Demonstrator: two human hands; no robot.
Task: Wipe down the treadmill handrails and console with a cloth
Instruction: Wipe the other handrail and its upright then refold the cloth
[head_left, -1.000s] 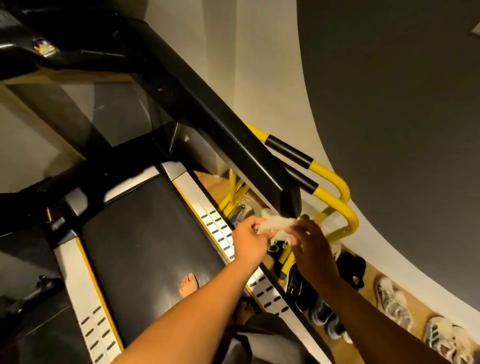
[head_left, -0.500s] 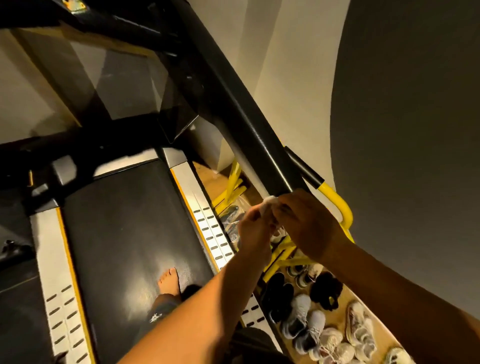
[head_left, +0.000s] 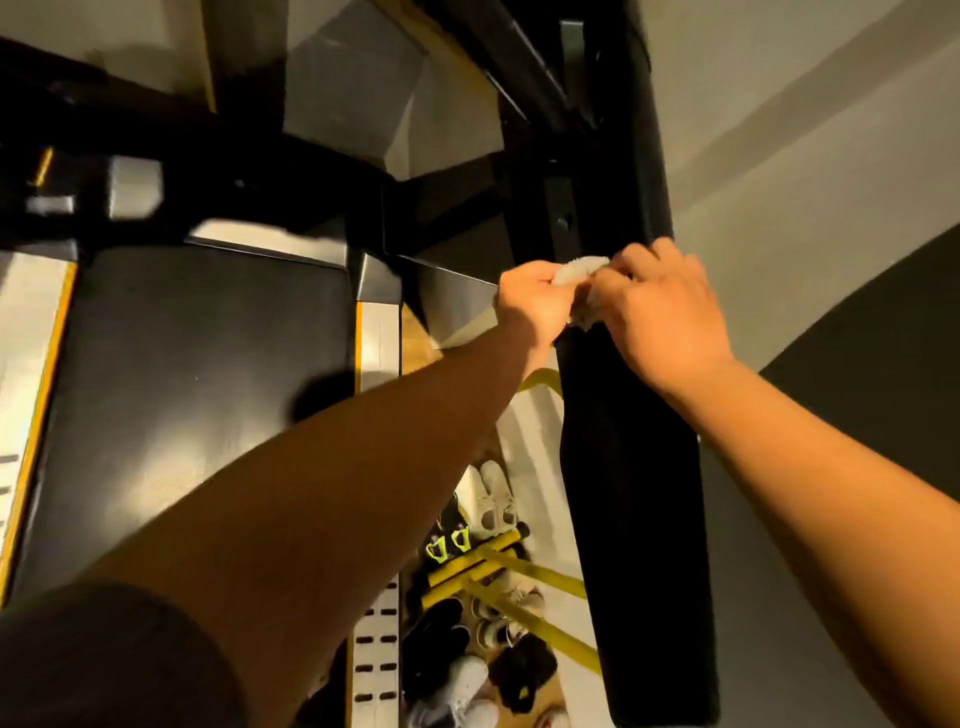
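The treadmill's black right handrail (head_left: 639, 493) runs from the bottom right up toward the top centre. A small white cloth (head_left: 579, 270) lies bunched on the rail about halfway along it. My left hand (head_left: 532, 301) grips the cloth's left end with curled fingers. My right hand (head_left: 660, 312) holds the cloth's right side and lies over the rail's top. Most of the cloth is hidden between my two hands. The console is out of view above.
The black running belt (head_left: 197, 395) fills the left, with a silver side rail (head_left: 379, 332) beside it. Under the handrail stands a yellow shoe rack (head_left: 498, 571) with several shoes (head_left: 493, 499). A pale wall (head_left: 810, 171) is close on the right.
Both hands have moved with the cloth from the handrail's near end up along the rail. My view has swung so that the rail now runs almost straight up the frame.
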